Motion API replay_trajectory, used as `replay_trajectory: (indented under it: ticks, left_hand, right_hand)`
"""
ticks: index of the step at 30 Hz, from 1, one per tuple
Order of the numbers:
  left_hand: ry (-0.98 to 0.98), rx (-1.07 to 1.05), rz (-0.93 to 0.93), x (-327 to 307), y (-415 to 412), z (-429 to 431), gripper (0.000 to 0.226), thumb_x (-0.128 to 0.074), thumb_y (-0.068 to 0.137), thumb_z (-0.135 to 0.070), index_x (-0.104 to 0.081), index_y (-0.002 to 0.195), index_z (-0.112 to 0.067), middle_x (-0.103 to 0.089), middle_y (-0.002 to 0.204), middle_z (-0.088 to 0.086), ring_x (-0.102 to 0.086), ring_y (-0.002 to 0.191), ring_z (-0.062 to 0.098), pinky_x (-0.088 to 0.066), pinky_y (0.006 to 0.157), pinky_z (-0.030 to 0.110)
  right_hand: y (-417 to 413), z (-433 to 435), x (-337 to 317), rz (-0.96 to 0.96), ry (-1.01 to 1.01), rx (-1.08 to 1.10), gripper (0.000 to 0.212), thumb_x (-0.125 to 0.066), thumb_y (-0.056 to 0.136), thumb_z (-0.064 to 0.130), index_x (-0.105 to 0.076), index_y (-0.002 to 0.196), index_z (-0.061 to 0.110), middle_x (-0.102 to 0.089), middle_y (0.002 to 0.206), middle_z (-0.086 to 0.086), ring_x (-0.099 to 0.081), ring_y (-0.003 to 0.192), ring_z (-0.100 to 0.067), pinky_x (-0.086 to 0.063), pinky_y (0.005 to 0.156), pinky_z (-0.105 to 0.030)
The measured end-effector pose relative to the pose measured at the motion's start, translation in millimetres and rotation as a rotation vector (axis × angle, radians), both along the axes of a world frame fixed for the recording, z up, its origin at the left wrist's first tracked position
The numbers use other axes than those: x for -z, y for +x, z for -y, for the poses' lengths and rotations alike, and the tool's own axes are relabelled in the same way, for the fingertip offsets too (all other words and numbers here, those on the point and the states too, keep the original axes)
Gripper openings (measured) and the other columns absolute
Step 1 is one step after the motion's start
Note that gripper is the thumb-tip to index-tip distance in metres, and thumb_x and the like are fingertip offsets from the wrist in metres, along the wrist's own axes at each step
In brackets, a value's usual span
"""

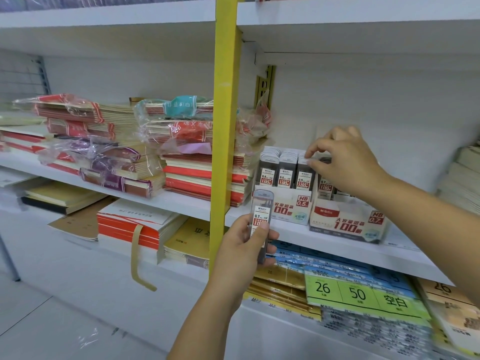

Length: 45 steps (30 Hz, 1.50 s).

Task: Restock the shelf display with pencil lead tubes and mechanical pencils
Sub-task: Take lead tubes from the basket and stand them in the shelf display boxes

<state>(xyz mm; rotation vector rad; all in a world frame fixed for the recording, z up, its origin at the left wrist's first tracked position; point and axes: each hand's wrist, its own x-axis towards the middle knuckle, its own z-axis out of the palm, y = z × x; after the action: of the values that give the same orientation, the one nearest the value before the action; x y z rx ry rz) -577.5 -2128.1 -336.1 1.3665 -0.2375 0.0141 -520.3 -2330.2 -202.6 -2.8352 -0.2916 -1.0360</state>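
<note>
Left hand [244, 245] grips a lead tube [261, 224] upright, thumb pressed on its label, just in front of the shelf [337, 245] edge. At two o'clock from it, the right hand [342, 157] pinches the top of a tube [304, 175] standing in the 0.5 box [288, 209]; the 0.7 box [348, 224] sits just beside, at three o'clock.

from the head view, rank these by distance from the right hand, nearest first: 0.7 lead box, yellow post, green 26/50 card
From the right hand:
1. 0.7 lead box, on the shelf just below the hand.
2. Yellow post, upright to the left.
3. Green 26/50 card, on the lower shelf, farthest down.
</note>
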Motion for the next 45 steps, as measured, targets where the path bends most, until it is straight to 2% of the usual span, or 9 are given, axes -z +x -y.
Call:
replay_trajectory:
  ticks: [5, 11, 14, 16, 19, 22, 32, 39, 45]
  left_hand:
    - [0.002, 0.032, 0.037, -4.2, -2.6, 3.6, 0.014, -0.055, 0.102, -0.03, -0.065, 0.108, -0.037, -0.076, 0.091, -0.005, -0.069, 0.073, 0.005, -0.059, 0.065, 0.023]
    - [0.037, 0.114, 0.118, -12.2, -3.4, 19.1, 0.017, -0.057, 0.101, -0.03, -0.068, 0.109, -0.041, -0.076, 0.09, -0.004, -0.068, 0.072, 0.004, -0.057, 0.063, 0.02]
    - [0.137, 0.007, 0.214, -10.6, -0.4, 30.0, 0.015, -0.06, 0.099, -0.033, -0.067, 0.109, -0.043, -0.074, 0.1, -0.017, -0.067, 0.089, -0.003, -0.055, 0.07, 0.013]
    - [0.38, -0.156, 0.366, -5.5, 2.5, 34.7, 0.025, -0.059, 0.098, -0.04, -0.061, 0.122, -0.045, -0.063, 0.121, -0.03, -0.055, 0.111, -0.011, -0.047, 0.09, 0.011]
    - [0.723, -0.247, 0.584, 3.4, 3.2, 40.7, 0.046, -0.052, 0.101, -0.042, -0.044, 0.146, -0.038, -0.039, 0.147, -0.026, -0.026, 0.134, -0.011, -0.021, 0.114, 0.017]
    - [0.898, -0.233, 0.675, 14.5, 5.2, 49.0, 0.053, -0.048, 0.103, -0.044, -0.034, 0.153, -0.035, -0.027, 0.161, -0.019, -0.011, 0.149, 0.001, -0.008, 0.123, 0.028]
    - [0.918, -0.289, 0.746, 29.5, 10.6, 47.8, 0.052, -0.056, 0.099, -0.042, -0.046, 0.148, -0.029, -0.045, 0.147, -0.01, -0.029, 0.14, 0.009, -0.017, 0.113, 0.024]
    - [0.943, -0.244, 0.754, 33.5, 12.6, 45.6, 0.052, -0.055, 0.099, -0.042, -0.043, 0.149, -0.029, -0.041, 0.147, -0.014, -0.021, 0.139, 0.002, -0.015, 0.118, 0.024]
    - [0.705, -0.383, 0.754, 45.2, -12.7, 38.9, 0.034, -0.058, 0.093, -0.021, -0.065, 0.126, -0.02, -0.058, 0.119, -0.01, -0.044, 0.115, 0.004, -0.023, 0.102, 0.003]
  right_hand:
    - [-35.1, -12.3, 10.5, 0.076, 0.162, -0.149, 0.023, -0.053, 0.095, 0.032, -0.066, 0.113, 0.028, -0.057, 0.094, 0.015, -0.049, 0.091, -0.005, -0.039, 0.077, -0.021]
    - [-73.2, -25.6, 26.6, -0.356, 0.468, -0.433, 0.024, -0.063, 0.091, 0.026, -0.061, 0.11, 0.041, -0.071, 0.083, 0.008, -0.064, 0.069, 0.0, -0.049, 0.059, -0.012]
    - [-75.2, -7.5, 13.3, -0.169, 0.675, -0.442, 0.021, -0.063, 0.092, 0.017, -0.063, 0.102, 0.036, -0.072, 0.076, 0.01, -0.064, 0.061, 0.001, -0.048, 0.053, -0.012]
    - [-75.8, 11.7, -3.8, 0.056, 0.756, -0.436, 0.024, -0.061, 0.092, 0.014, -0.06, 0.099, 0.038, -0.071, 0.08, 0.004, -0.065, 0.066, -0.003, -0.049, 0.055, -0.014]
    - [-72.0, 34.1, -16.7, 0.242, 0.549, -0.349, 0.027, -0.06, 0.091, 0.015, -0.058, 0.098, 0.041, -0.067, 0.088, 0.008, -0.064, 0.077, -0.007, -0.053, 0.066, -0.018]
    - [-63.0, 39.2, -8.9, 0.201, 0.346, -0.251, 0.024, -0.06, 0.092, 0.017, -0.06, 0.109, 0.034, -0.065, 0.089, 0.013, -0.063, 0.078, -0.003, -0.052, 0.07, -0.016]
    - [-28.4, 37.8, 11.8, -0.101, 0.304, -0.141, 0.023, -0.064, 0.091, 0.023, -0.063, 0.107, 0.04, -0.056, 0.094, 0.017, -0.055, 0.085, 0.002, -0.042, 0.072, -0.013]
    - [-30.1, 32.8, 10.5, -0.044, -0.048, 0.043, 0.04, -0.061, 0.093, 0.03, -0.058, 0.132, 0.029, -0.043, 0.098, 0.003, -0.038, 0.095, -0.012, -0.039, 0.079, -0.03]
    - [-114.3, 26.1, 48.6, 0.277, 0.346, -0.319, 0.023, -0.051, 0.097, 0.023, -0.065, 0.115, 0.026, -0.056, 0.085, 0.018, -0.053, 0.075, -0.005, -0.039, 0.066, -0.009]
